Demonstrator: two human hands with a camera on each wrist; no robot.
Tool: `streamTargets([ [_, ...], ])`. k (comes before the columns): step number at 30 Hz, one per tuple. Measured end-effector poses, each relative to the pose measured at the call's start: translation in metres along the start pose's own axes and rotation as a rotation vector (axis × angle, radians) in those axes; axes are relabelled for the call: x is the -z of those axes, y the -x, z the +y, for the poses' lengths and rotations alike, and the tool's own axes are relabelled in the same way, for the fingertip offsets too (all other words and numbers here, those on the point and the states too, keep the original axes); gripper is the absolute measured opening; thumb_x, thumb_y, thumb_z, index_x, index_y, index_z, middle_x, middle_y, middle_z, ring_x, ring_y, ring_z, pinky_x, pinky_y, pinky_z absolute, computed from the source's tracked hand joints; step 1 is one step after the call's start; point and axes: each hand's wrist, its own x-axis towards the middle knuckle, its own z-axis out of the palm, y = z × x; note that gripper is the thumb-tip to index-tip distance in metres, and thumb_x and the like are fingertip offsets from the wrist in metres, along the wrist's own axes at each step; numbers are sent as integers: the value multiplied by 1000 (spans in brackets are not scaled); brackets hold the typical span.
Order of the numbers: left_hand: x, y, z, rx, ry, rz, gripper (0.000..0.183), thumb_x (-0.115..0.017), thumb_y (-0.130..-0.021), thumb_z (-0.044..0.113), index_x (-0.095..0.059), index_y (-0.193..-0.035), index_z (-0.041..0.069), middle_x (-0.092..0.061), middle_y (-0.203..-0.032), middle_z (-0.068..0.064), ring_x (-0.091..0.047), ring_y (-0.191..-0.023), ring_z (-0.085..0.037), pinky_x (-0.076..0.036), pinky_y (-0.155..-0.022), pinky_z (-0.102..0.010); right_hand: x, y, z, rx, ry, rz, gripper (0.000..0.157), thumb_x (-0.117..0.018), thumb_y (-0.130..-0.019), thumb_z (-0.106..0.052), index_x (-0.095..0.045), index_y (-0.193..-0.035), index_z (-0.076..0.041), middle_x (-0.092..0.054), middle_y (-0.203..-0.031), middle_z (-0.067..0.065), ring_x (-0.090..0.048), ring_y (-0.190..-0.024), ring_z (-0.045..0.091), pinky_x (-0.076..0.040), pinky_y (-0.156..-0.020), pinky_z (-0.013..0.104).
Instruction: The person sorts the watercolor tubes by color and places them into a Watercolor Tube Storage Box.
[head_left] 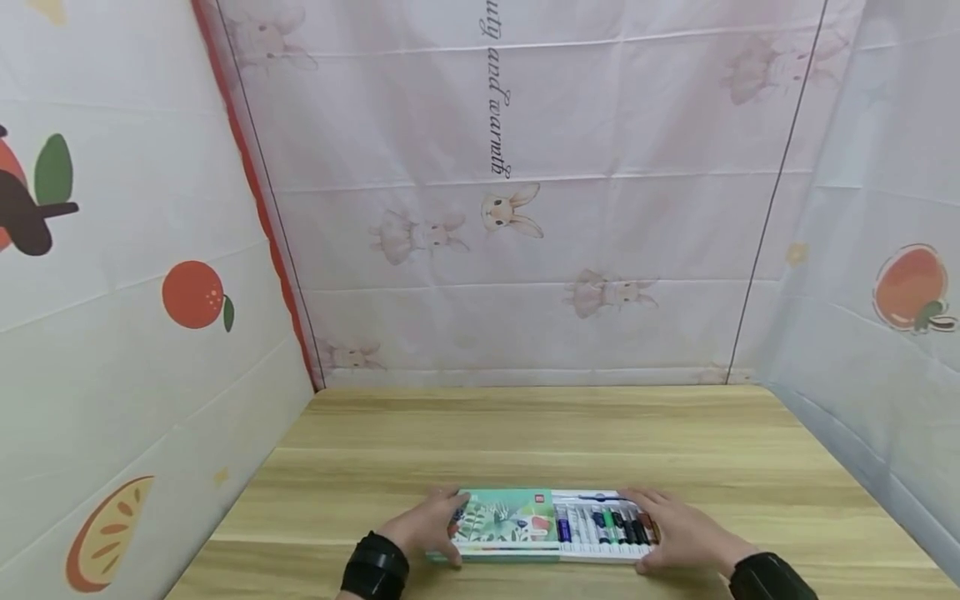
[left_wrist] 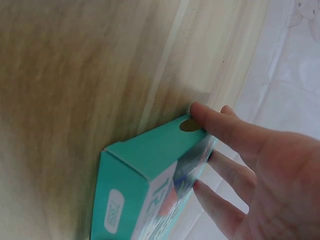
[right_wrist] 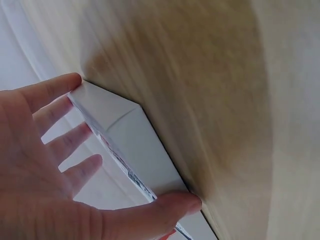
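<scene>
A flat art set lies on the wooden table in the head view. Its green printed sleeve (head_left: 506, 518) covers the left part, and a white tray (head_left: 600, 551) extends from the right. In the tray are several small tubes (head_left: 607, 527), seemingly paint, with purple, green, black and brown parts, and a thin brush (head_left: 600, 498) along the back. My left hand (head_left: 426, 527) grips the sleeve's left end; in the left wrist view, fingertips touch the green carton (left_wrist: 150, 150) beside its oval hole. My right hand (head_left: 686, 532) holds the tray's right end, thumb (right_wrist: 175, 207) along its white side.
The wooden table (head_left: 525, 433) extends behind and to both sides of the set. Printed cloths hang around it: a left one (head_left: 150, 392) with fruit, a back one (head_left: 525, 325) with rabbits and a right one (head_left: 847, 333). Each wrist wears a black band (head_left: 377, 565).
</scene>
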Motion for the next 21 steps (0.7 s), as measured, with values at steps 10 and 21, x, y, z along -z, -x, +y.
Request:
streamTargets([
  [10,-8,29,-15,78,156,55,77,-72,-57,26,-39,-119,-5,-25,-125,-26,-29,-109,-38,-26,-85,-48,7,8,-1,-264,-44,178,36,-57,-76,-19,-52,-104,4,-53,-93,14,-51,-79,25,-41,-65,41],
  [21,-13,17,6,56,-43,152,61,-68,-64,19,-44,-115,-5,-40,-118,-19,-39,-105,-30,-33,-84,-39,11,15,6,-374,-25,186,22,-47,-70,7,-57,-89,10,-56,-83,20,-47,-65,21,-41,-55,37],
])
